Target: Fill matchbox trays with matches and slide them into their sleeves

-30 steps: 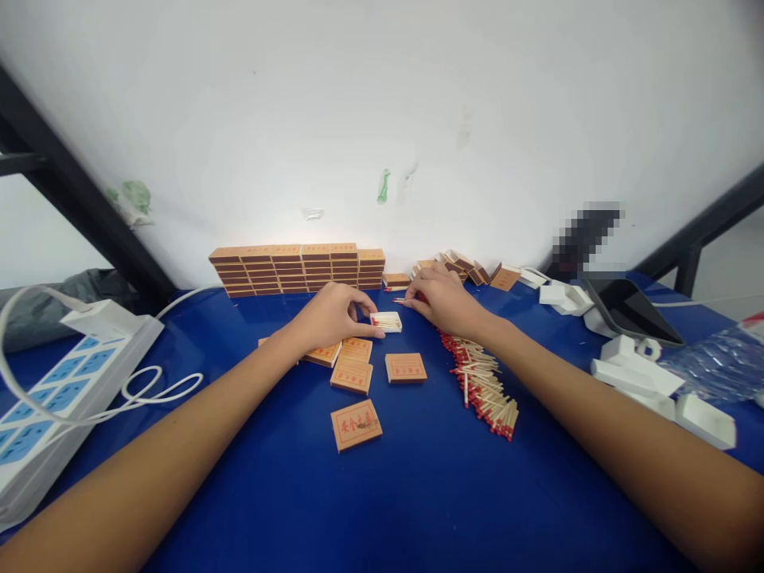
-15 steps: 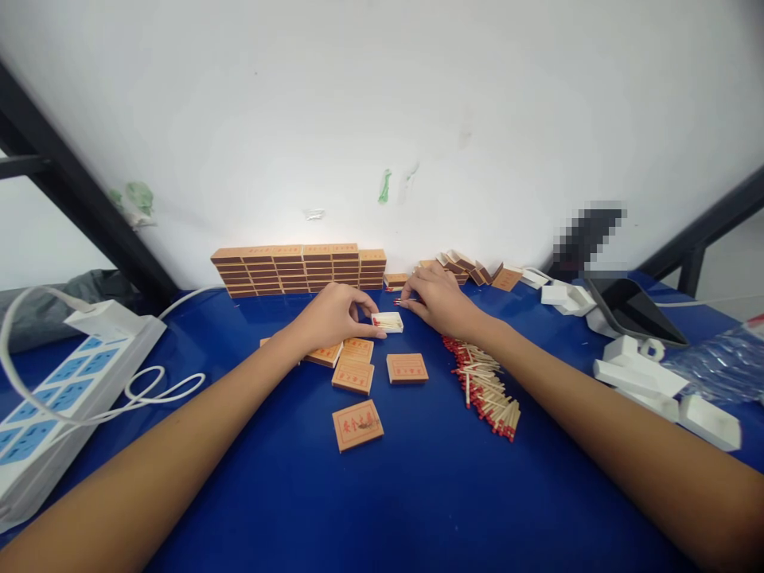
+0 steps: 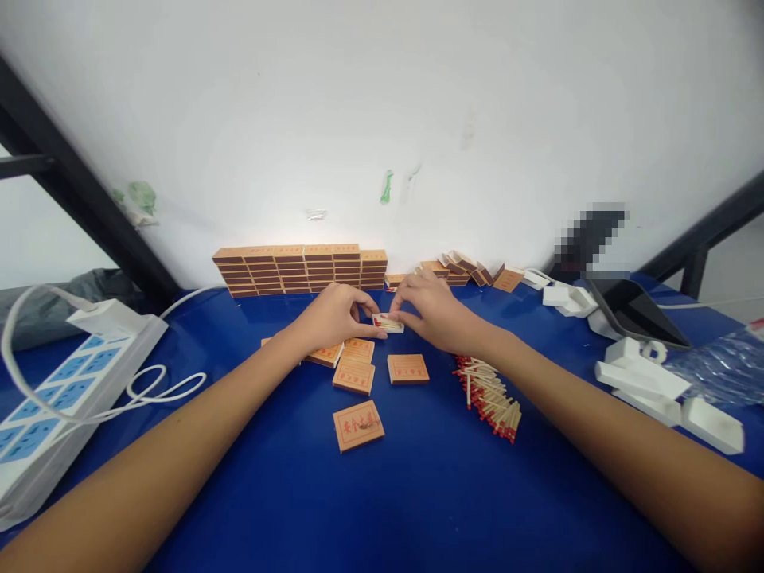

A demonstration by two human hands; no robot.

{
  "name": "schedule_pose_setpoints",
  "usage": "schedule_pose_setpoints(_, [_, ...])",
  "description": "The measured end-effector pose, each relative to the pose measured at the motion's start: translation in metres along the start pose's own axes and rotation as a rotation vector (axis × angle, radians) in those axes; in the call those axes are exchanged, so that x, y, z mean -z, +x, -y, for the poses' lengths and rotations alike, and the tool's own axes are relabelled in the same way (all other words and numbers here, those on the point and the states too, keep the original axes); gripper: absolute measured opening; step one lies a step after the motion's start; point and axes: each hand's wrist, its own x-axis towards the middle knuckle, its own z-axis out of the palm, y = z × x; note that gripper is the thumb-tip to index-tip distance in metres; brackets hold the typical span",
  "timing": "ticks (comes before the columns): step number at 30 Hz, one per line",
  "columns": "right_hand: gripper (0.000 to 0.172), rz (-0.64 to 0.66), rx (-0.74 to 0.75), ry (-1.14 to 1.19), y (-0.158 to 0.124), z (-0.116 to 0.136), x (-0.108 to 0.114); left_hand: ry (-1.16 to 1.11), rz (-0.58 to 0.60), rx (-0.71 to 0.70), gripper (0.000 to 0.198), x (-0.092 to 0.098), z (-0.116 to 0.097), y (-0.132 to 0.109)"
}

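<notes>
A small white matchbox tray (image 3: 396,327) with red-headed matches (image 3: 385,321) in it lies on the blue table. My left hand (image 3: 340,316) grips the tray's left end between thumb and fingers. From the right, my right hand (image 3: 435,309) reaches over the tray, its thumb and fingers pinched at the matches; the exact grip is partly hidden. Below my right wrist spreads a heap of loose matches (image 3: 489,396). Closed matchboxes lie nearer me: one box (image 3: 408,368) in the middle, another box (image 3: 359,426) in front, and several (image 3: 353,374) beside my left wrist.
Stacked matchboxes (image 3: 298,270) form a low wall at the back left. More boxes (image 3: 465,267) lean in a loose row against the wall. At left sits a power strip (image 3: 72,390) with a white cable. White plastic pieces (image 3: 645,378), a dark tablet-like device (image 3: 638,310) and clear plastic (image 3: 716,362) occupy the right.
My right hand has moved left and slightly toward me, bringing the matches from its fingertips over the tray. My left hand keeps its hold on the tray.
</notes>
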Motion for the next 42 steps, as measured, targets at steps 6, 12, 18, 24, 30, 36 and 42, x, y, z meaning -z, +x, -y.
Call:
schedule_pose_setpoints(6, [0.013,-0.079,-0.130,-0.047,0.005,-0.022,-0.002,0.009,-0.008,0.011,0.033,0.000,0.001,0.000])
schedule_pose_setpoints(12, [0.016,-0.027,-0.175,-0.199,0.005,-0.047,-0.008,0.015,-0.012,0.018,0.035,0.000,0.001,0.000])
schedule_pose_setpoints(18, [0.021,-0.018,-0.147,-0.241,0.007,-0.040,-0.008,0.015,-0.008,0.021,0.036,-0.001,0.001,0.000])
schedule_pose_setpoints(24, [0.015,-0.027,-0.132,-0.227,0.007,-0.042,-0.007,0.018,-0.008,0.022,0.034,0.000,0.001,0.000])
schedule_pose_setpoints(30, [0.011,-0.044,-0.114,-0.200,0.006,-0.041,-0.006,0.015,-0.005,0.025,0.034,-0.001,0.001,0.000])
schedule_pose_setpoints(36, [0.013,-0.007,-0.127,-0.214,0.007,-0.038,-0.004,0.019,-0.007,0.013,0.035,-0.001,0.002,0.000])
schedule_pose_setpoints(42, [0.012,0.024,-0.096,-0.211,0.008,-0.037,-0.006,0.022,-0.009,0.013,0.033,-0.001,0.000,-0.001])
